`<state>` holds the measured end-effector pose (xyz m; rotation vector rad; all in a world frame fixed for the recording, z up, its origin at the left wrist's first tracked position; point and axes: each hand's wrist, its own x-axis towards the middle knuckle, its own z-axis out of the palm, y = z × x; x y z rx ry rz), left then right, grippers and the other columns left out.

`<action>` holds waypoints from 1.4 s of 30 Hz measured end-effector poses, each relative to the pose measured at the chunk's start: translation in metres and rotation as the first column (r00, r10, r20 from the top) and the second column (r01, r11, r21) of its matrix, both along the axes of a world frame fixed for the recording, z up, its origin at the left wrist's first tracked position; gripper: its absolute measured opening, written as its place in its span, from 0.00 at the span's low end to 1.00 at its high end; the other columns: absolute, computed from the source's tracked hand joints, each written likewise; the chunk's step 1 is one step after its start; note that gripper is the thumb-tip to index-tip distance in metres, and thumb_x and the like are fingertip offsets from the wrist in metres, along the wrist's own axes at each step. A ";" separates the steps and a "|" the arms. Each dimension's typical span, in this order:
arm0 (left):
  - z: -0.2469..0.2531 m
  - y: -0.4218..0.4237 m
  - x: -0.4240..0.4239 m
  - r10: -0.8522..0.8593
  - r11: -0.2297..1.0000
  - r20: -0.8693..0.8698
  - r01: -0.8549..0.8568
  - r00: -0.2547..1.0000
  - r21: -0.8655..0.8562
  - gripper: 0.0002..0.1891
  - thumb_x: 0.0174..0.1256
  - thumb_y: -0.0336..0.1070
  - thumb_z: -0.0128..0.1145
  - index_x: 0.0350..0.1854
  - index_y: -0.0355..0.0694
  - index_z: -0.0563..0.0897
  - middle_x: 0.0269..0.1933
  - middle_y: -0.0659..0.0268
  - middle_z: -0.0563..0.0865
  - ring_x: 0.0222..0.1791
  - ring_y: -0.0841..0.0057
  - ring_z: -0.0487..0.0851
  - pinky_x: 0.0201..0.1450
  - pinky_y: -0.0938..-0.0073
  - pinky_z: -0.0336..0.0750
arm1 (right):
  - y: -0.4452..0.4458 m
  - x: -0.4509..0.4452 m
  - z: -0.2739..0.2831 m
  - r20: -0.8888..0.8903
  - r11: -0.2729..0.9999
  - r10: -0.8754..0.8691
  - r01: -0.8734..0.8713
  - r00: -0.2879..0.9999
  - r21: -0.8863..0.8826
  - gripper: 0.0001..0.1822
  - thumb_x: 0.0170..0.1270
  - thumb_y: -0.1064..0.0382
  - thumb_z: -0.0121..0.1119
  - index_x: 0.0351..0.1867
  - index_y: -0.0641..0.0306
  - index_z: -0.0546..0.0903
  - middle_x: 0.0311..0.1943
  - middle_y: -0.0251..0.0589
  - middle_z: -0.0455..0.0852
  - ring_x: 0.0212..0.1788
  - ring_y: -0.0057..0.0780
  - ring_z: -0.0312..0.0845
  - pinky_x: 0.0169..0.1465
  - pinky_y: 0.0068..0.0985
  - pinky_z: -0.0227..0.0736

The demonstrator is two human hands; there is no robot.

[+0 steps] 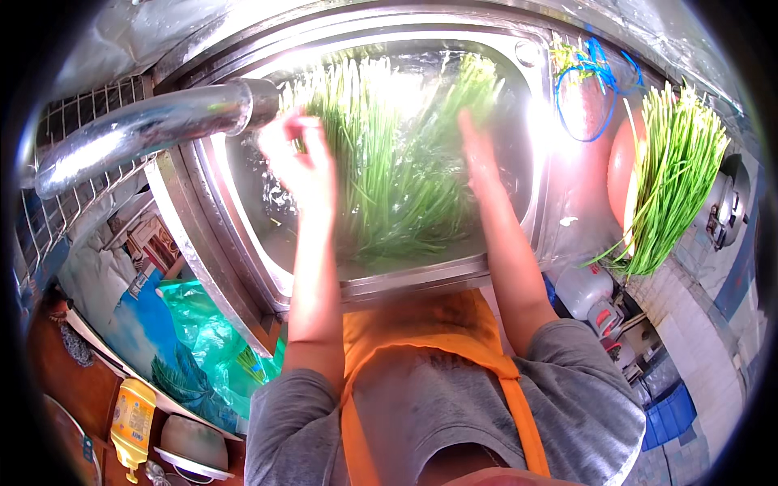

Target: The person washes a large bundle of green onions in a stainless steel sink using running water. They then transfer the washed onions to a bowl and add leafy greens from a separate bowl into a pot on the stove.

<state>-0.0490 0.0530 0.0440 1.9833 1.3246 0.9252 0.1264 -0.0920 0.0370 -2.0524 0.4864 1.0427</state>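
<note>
Long green chives [377, 158] lie loose in water inside a stainless-steel sink [538, 200], their pale stem ends towards the far side. Along the left edge of the chives, my left hand [301, 158] has its fingers curled; motion blur hides whether any stems are between them. On the right of the sink, my right hand [477, 149] reaches to the pale ends of another part of the chives [477, 82]. That hand is blurred too, and its grip on the stems is unclear.
A shiny pipe [146, 130] reaches over the sink's left side, beside a wire rack [85, 206]. On the right, more chives [678, 176] rest on a reddish round container [621, 170]. Blue ties [598, 64] and trimmings lie at the back right. A green plastic bag [200, 328] is lower left.
</note>
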 end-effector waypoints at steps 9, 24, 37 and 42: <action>0.012 0.009 -0.003 -0.014 0.996 -0.173 -0.002 0.985 -0.093 0.40 0.48 0.40 0.72 0.64 0.38 0.66 0.61 0.50 0.68 0.63 0.58 0.64 0.67 0.55 0.58 | -0.013 0.013 -0.011 0.202 0.761 0.504 -0.542 0.840 0.356 0.41 0.56 0.56 0.66 0.66 0.76 0.59 0.61 0.56 0.69 0.62 0.38 0.65 0.67 0.31 0.58; -0.061 -0.018 -0.016 0.276 0.229 0.342 0.284 0.898 -0.931 0.34 0.58 0.36 0.66 0.65 0.29 0.67 0.61 0.52 0.76 0.62 0.68 0.73 0.66 0.72 0.64 | 0.021 -0.045 -0.052 0.030 0.730 0.325 -0.271 0.945 0.627 0.34 0.61 0.63 0.61 0.65 0.75 0.60 0.51 0.50 0.78 0.52 0.37 0.75 0.60 0.32 0.68; -0.080 -0.045 0.002 -0.437 0.899 -0.466 0.353 0.769 -0.261 0.31 0.66 0.44 0.49 0.73 0.53 0.60 0.73 0.40 0.49 0.74 0.44 0.47 0.73 0.47 0.46 | 0.027 -0.084 -0.104 0.516 0.630 0.706 -0.763 0.485 -0.145 0.44 0.65 0.54 0.57 0.74 0.64 0.43 0.68 0.62 0.56 0.68 0.55 0.58 0.67 0.40 0.60; -0.114 -0.043 -0.005 -0.421 0.886 -0.769 0.399 0.481 -0.235 0.33 0.66 0.54 0.47 0.71 0.49 0.62 0.73 0.47 0.55 0.74 0.52 0.50 0.73 0.49 0.45 | 0.016 -0.080 -0.122 0.620 0.470 0.785 -0.640 -0.012 -0.608 0.37 0.67 0.49 0.53 0.72 0.57 0.53 0.71 0.48 0.56 0.70 0.44 0.54 0.59 0.42 0.70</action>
